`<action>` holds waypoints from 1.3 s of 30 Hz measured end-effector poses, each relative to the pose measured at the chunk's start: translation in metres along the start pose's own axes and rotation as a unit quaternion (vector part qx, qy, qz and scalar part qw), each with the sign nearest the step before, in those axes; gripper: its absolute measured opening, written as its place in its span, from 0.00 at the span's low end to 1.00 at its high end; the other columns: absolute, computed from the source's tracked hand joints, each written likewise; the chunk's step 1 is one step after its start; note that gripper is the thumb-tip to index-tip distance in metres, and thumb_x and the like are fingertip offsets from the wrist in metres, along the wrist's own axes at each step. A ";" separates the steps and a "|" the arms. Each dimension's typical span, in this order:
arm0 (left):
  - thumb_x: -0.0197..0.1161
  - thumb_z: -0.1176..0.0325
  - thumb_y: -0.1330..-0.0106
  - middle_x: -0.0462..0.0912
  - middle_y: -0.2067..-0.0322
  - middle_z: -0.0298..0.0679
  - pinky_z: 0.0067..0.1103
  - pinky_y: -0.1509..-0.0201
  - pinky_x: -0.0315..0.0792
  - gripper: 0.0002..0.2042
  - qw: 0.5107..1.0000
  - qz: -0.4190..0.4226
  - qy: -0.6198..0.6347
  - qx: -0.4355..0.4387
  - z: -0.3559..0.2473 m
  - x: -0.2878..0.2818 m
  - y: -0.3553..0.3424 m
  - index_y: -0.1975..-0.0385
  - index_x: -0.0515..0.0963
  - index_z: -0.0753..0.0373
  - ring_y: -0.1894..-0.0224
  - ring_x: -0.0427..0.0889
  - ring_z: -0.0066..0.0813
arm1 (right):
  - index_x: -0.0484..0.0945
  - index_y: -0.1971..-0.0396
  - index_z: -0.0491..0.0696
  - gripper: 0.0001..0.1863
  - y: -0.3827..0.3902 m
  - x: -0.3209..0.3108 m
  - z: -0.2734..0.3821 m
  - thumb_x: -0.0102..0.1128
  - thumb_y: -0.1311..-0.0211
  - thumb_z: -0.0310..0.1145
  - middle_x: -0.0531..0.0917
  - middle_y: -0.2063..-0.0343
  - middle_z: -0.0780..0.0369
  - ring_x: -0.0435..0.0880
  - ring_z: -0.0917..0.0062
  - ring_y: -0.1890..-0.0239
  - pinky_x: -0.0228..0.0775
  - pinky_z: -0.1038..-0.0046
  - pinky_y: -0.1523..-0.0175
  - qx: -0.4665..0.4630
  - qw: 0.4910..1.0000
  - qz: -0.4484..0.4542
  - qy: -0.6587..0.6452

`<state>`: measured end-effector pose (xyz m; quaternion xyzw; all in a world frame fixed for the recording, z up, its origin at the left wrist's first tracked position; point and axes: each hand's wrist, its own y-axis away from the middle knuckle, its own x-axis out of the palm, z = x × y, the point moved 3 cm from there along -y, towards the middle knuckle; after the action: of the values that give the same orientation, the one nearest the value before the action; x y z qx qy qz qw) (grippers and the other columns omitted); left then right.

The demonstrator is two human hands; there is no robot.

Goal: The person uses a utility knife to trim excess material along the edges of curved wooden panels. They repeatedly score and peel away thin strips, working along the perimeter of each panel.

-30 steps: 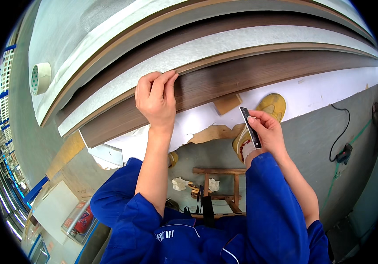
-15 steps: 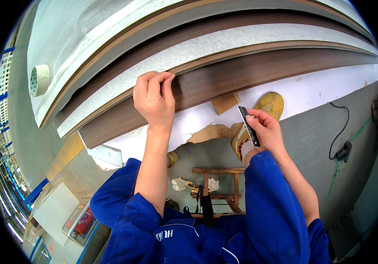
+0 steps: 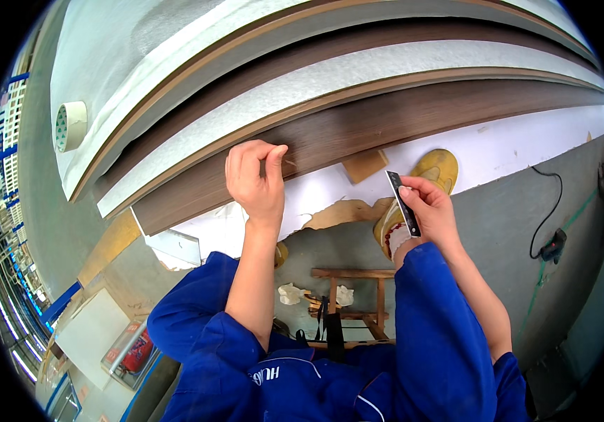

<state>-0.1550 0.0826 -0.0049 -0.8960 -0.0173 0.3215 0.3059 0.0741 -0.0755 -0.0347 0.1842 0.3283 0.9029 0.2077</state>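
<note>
My left hand (image 3: 256,179) pinches at the near dark edge of a long wood-grain panel (image 3: 400,116), fingers curled against the edge band. My right hand (image 3: 428,211) hangs lower to the right, apart from the panel, holding a small flat dark blade (image 3: 403,202) between thumb and fingers. Both sleeves are blue. The panel lies in a stack with white protective sheets (image 3: 358,74) between the boards.
A roll of tape (image 3: 71,126) rests on the white top sheet at the left. Below the stack are a white sheet, torn cardboard (image 3: 348,211), a yellow shoe (image 3: 435,169), a small wooden stool (image 3: 348,299) and a black cable (image 3: 548,232) on the grey floor.
My left hand's fingers have curled tighter on the panel edge. My right hand with the blade has stayed almost still.
</note>
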 end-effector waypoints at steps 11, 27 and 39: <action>0.74 0.72 0.46 0.74 0.68 0.32 0.23 0.56 0.65 0.06 0.995 -0.031 -0.095 -0.024 -0.011 0.016 -0.014 0.69 0.85 0.58 0.63 0.70 0.28 | 0.80 0.52 0.40 0.12 -0.001 0.000 -0.001 0.62 0.33 0.28 0.79 0.77 0.73 0.71 0.94 0.77 0.63 0.88 0.73 -0.001 1.000 -0.004 -0.009; 0.73 0.72 0.46 0.75 0.71 0.29 0.24 0.55 0.62 0.05 0.995 -0.018 -0.095 0.001 -0.020 0.028 -0.020 0.74 0.82 0.57 0.63 0.70 0.28 | 0.80 0.52 0.40 0.13 0.001 0.002 0.002 0.61 0.33 0.30 0.76 0.78 0.74 0.69 0.94 0.78 0.60 0.87 0.74 0.013 1.000 -0.004 -0.024; 0.71 0.77 0.50 0.82 0.74 0.33 0.25 0.64 0.68 0.07 0.986 0.117 0.083 0.087 -0.040 0.021 0.015 0.73 0.81 0.59 0.72 0.78 0.32 | 0.80 0.52 0.41 0.13 0.001 0.000 0.001 0.62 0.33 0.30 0.80 0.76 0.72 0.72 0.94 0.77 0.64 0.87 0.73 0.021 0.999 0.003 -0.039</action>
<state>-0.1175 0.0542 -0.0011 -0.8852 0.1410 0.2800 0.3438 0.0743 -0.0761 -0.0331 0.2248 0.3382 0.8884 0.2141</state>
